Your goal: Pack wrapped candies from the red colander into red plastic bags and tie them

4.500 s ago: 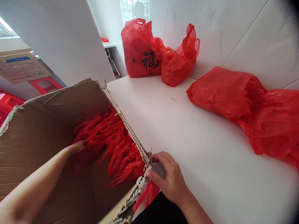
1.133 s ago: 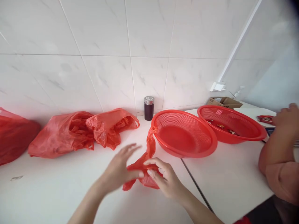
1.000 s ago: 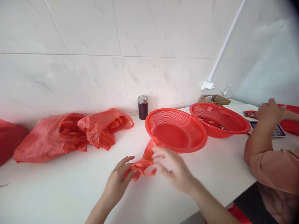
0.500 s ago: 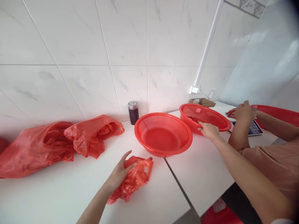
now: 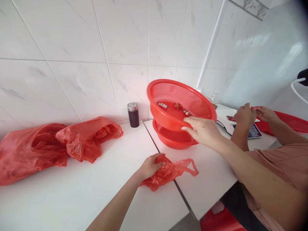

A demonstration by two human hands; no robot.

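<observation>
Nearest, left grip (image 5: 151, 166): fingers curled closed on one end of a crumpled red carrier bag (image 5: 168, 173), spread over the seam in the white counter (image 5: 108, 199), loop handle (image 5: 195, 172) splayed rightward. Bag judged very light, limp, slippery, easily torn; best taken by that loop or a gathered fold, not a single layer. Right grip (image 5: 204, 131): thumb and fingers closed over the near rim of the upper red basket (image 5: 160, 116), perforated and tilted, above a second red basket (image 5: 173, 138); whether those two touched, could not tell. Upper basket looked light, fairly stiff, likely to flex when held one-sided; small wrapped packets (image 5: 178, 106) inside seemed loose, apt to slide. Rim judged the surest hold, ideally at opposite sides. Farther: red plastic bags (image 5: 84, 141) at left, dark flask (image 5: 133, 118) by the wall, co-worker's hands (image 5: 244, 116) at right.
</observation>
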